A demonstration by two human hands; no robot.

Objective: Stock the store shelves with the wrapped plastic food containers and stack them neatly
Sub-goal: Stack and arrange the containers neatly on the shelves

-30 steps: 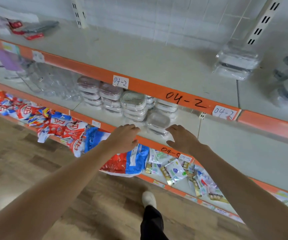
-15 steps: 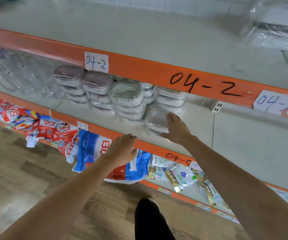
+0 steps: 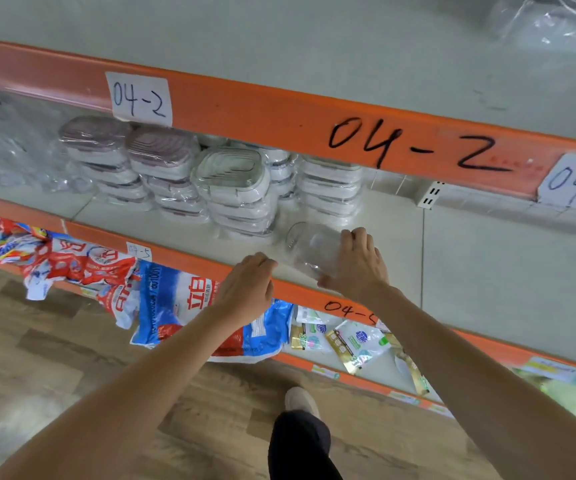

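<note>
Head view: our right hand [image 3: 356, 265] has fingers curled over a loose clear container [image 3: 314, 249] near the middle shelf [image 3: 470, 271] front edge, just beside the stacks [image 3: 234, 188]. Left hand [image 3: 246, 287] rests on the lip, fingers bent, prob. holding nothing. Slick wrap: it could slip off, or we nudge a stack over.

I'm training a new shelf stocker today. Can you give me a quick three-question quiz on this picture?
1. True or false: the right hand holds a wrapped container on the shelf.
2. What does the left hand touch? A) a stack B) the orange shelf edge C) a bag
3. What is written on the paper label above the stacks?

Key: 1 true; 2 B; 3 04-2.
</note>
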